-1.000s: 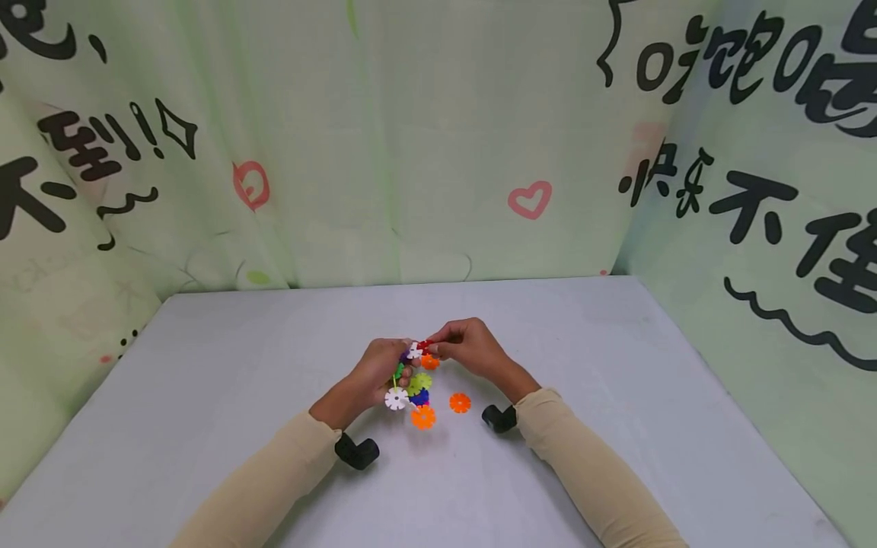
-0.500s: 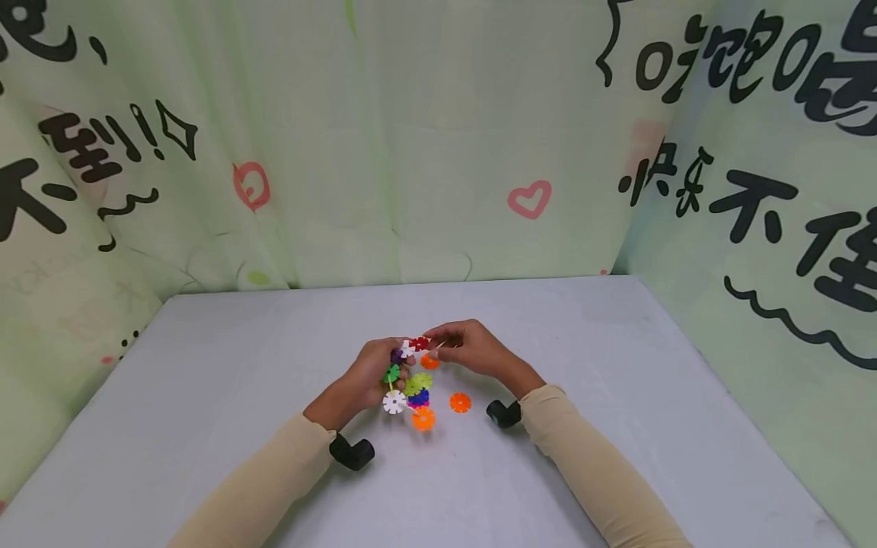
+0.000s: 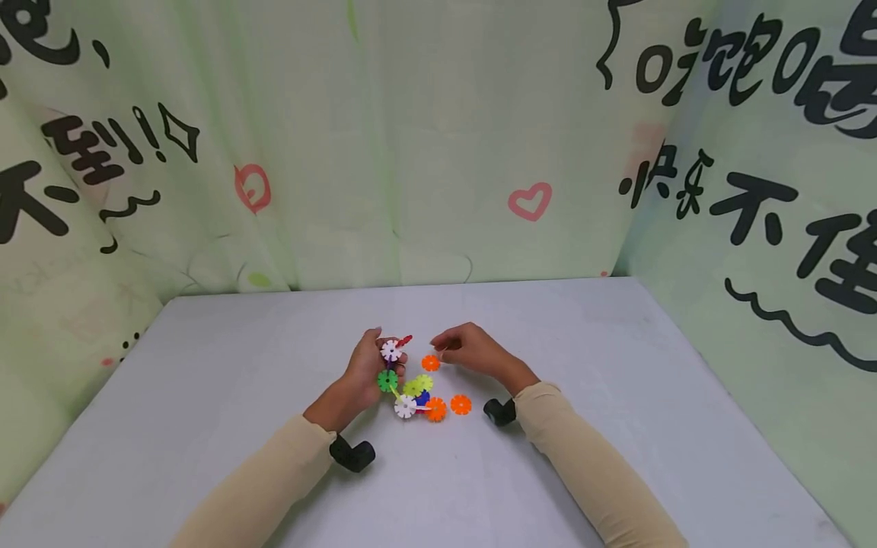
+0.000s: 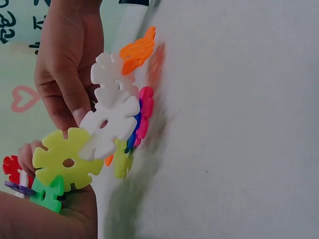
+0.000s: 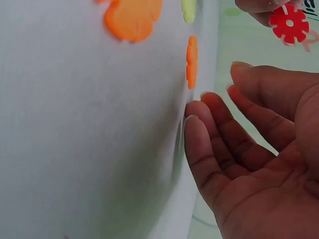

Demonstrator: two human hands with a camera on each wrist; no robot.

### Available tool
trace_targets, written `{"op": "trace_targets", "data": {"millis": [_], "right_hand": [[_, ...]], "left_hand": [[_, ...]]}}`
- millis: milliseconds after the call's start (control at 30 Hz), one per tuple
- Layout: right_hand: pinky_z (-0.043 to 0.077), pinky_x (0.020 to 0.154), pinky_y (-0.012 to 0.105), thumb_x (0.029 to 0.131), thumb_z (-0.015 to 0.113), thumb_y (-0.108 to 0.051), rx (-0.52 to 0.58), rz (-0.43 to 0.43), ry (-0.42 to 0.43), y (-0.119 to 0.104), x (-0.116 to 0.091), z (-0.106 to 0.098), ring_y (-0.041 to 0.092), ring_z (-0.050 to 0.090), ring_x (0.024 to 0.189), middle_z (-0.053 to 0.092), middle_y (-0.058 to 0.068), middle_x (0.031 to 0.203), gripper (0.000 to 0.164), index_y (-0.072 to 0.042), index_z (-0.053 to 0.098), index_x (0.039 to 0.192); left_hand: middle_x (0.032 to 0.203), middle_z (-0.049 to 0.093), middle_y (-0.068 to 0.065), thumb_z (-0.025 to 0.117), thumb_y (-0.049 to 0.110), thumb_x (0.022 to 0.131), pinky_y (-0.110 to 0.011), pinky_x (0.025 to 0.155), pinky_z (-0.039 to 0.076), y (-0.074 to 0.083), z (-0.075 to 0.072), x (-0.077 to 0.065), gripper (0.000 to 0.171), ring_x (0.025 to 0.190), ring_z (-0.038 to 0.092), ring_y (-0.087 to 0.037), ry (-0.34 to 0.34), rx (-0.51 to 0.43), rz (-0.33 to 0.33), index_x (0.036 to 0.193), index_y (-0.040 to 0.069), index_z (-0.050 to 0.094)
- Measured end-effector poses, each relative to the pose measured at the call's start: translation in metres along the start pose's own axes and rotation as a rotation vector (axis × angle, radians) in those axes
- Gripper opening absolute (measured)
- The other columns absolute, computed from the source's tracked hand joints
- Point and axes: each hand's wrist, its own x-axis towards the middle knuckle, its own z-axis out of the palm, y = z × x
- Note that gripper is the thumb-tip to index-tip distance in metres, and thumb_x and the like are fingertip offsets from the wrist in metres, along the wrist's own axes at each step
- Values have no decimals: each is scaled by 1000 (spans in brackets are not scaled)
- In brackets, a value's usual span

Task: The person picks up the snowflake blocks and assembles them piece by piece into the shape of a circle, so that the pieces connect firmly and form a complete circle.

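My left hand (image 3: 359, 378) holds a chain of slotted snowflake discs by its upper end. A red disc (image 3: 406, 340) sticks out edge-on at the top, joined to a white disc (image 3: 391, 350). Below come a green disc (image 3: 387, 380), a yellow disc (image 4: 50, 162) seen in the left wrist view, and a second white disc (image 3: 405, 407). An orange disc (image 3: 435, 409) ends the chain, tilted. My right hand (image 3: 474, 352) holds nothing; its thumb and fingers stand apart in the right wrist view, just beside a loose orange disc (image 3: 430, 363).
Another orange disc (image 3: 461, 405) lies on the white table (image 3: 548, 327), right of the chain. Yellow-green discs (image 3: 425, 383) and a blue disc (image 3: 422, 399) sit close by, with a pink disc (image 4: 145, 109) near the blue one.
My right fingers have let go of the red disc and drawn away right. My left hand has tilted the chain's top leftward, and its orange end has swung right.
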Motion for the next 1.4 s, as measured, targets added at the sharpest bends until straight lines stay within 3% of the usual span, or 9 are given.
{"op": "trace_targets", "data": {"millis": [133, 300, 500, 733, 967, 1400], "right_hand": [[51, 83, 31, 89, 64, 0, -29, 10, -25, -1, 3, 4, 18, 59, 89, 67, 2, 100, 26, -2, 70, 114], [50, 86, 33, 88, 65, -2, -54, 52, -36, -3, 6, 8, 19, 59, 92, 67, 1, 103, 26, -5, 71, 113], [50, 87, 36, 88, 68, -6, -104, 80, -57, -5, 4, 10, 20, 57, 95, 66, 2, 105, 24, -6, 72, 112], [49, 86, 34, 86, 72, -4, -152, 49, -61, -5, 4, 11, 20, 56, 92, 64, 1, 98, 21, -6, 71, 106], [47, 73, 29, 83, 75, -3, -156, 12, -74, -7, 2, 12, 19, 52, 80, 56, 3, 86, 24, -8, 62, 102], [46, 68, 28, 90, 62, -2, -128, -57, -98, -2, 1, 4, 18, 52, 75, 57, 2, 82, 16, -10, 65, 104]], "left_hand": [[75, 54, -1, 48, 60, 94, -24, 60, 47, -1, -1, 2, 62, 61, 48, -14, -3, 74, 18, 119, 3, 47], [77, 50, -1, 64, 56, 87, -23, 59, 46, -3, 1, 3, 64, 64, 47, -14, -18, 150, 31, 122, 3, 56], [78, 50, -3, 64, 52, 90, -23, 61, 47, -5, 3, 3, 55, 66, 48, -15, -27, 117, 27, 117, 5, 55], [80, 51, -4, 61, 50, 92, -22, 61, 48, -7, 2, 2, 54, 67, 49, -15, -80, 61, 21, 120, 4, 53], [75, 49, -2, 66, 48, 89, -21, 56, 47, -9, 1, 4, 62, 61, 47, -13, -89, 108, 43, 124, -2, 55], [81, 52, -5, 57, 34, 99, -20, 61, 47, -9, 2, 1, 43, 64, 48, -13, -108, 158, 34, 118, -4, 58]]}}
